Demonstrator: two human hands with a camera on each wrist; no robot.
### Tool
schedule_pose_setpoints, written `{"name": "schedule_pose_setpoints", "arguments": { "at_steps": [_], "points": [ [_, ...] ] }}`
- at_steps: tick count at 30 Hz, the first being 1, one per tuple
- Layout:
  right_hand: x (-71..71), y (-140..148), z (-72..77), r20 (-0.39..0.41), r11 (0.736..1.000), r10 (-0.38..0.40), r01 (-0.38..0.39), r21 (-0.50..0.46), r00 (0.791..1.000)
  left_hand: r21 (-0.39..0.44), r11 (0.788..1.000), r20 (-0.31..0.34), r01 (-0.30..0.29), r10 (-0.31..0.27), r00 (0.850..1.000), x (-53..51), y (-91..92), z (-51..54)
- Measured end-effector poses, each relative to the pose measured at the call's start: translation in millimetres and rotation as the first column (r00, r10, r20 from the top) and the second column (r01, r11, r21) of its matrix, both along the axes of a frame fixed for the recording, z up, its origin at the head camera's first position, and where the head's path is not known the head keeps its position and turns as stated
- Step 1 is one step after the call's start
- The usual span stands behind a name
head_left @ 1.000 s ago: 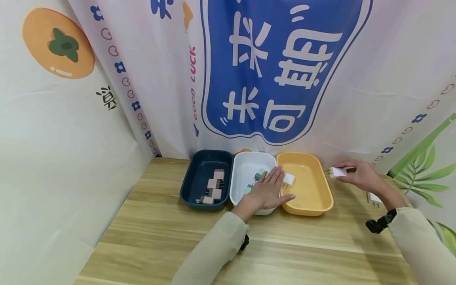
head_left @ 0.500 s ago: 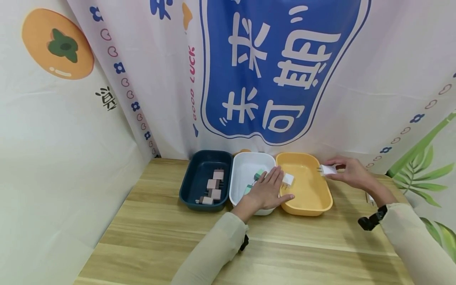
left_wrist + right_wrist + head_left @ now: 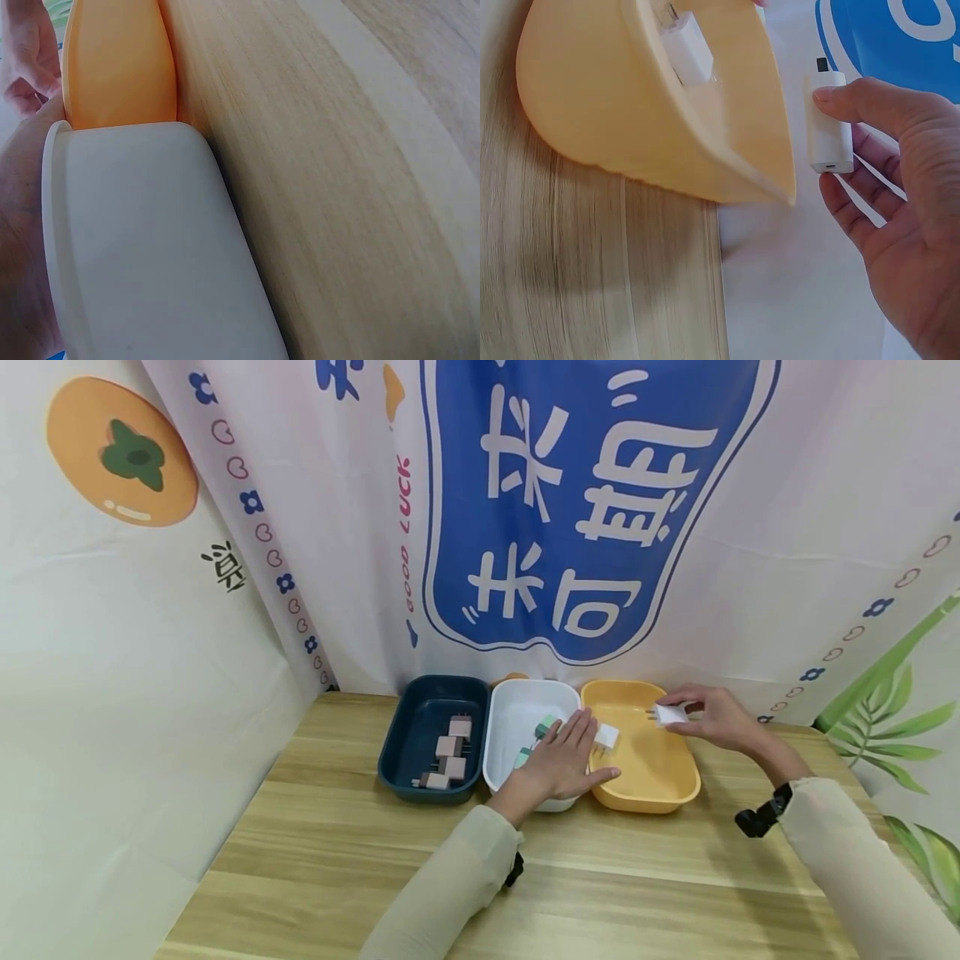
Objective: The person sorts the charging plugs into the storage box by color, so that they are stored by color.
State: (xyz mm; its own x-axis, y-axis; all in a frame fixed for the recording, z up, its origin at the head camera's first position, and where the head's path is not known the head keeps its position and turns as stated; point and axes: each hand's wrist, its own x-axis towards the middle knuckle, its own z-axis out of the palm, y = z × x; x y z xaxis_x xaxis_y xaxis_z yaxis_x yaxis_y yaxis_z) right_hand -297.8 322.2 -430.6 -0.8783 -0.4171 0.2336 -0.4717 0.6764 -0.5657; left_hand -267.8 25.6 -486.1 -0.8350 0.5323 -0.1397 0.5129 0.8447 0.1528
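My right hand (image 3: 716, 720) pinches a white charger plug (image 3: 671, 715) between thumb and fingers, over the right side of the yellow bin (image 3: 647, 781). The prongs of that plug point left in the head view; the right wrist view shows the port end of the same charger plug (image 3: 830, 142). With its fingers straight, my left hand (image 3: 562, 764) lies across the white bin (image 3: 517, 693) and reaches the yellow bin's left rim. Another white charger plug (image 3: 607, 737) sits inside the yellow bin by my left fingertips. Green charger plugs (image 3: 546, 726) in the white bin are partly covered by that hand.
A dark blue bin (image 3: 431, 691) holding several pinkish charger plugs (image 3: 450, 747) stands left of the white one. All three bins touch side by side on the wooden table (image 3: 315, 852), close to the printed curtain (image 3: 360, 610) behind.
My right hand has carried the white charger plug left, from beside the yellow bin to over it. The left hand has stayed put. A plug on the table at right is now hidden by my right arm.
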Motion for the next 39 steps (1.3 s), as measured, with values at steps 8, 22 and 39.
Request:
{"name": "schedule_pose_setpoints", "arguments": {
  "at_steps": [8, 22, 39],
  "points": [
    [-4.2, -12, -1.7, 0.049, 1.000, 0.029, -0.029, -0.004, 0.998, -0.002, 1.000, -0.003, -0.001, 0.001, 1.000, 2.8, -0.6, 3.2],
    [-15.6, -25, -13.4, 0.049, 0.997, 0.073, -0.075, 0.030, 0.996, 0.011, 1.000, -0.025, -0.006, 0.007, 1.000, 4.6, -0.6, 2.6],
    [-24.0, -38, -23.8, 0.070, 0.990, 0.115, -0.121, 0.078, 0.991, 0.011, 1.000, -0.033, -0.009, 0.010, 0.999, 5.2, -0.4, 1.8]
  ]
}}
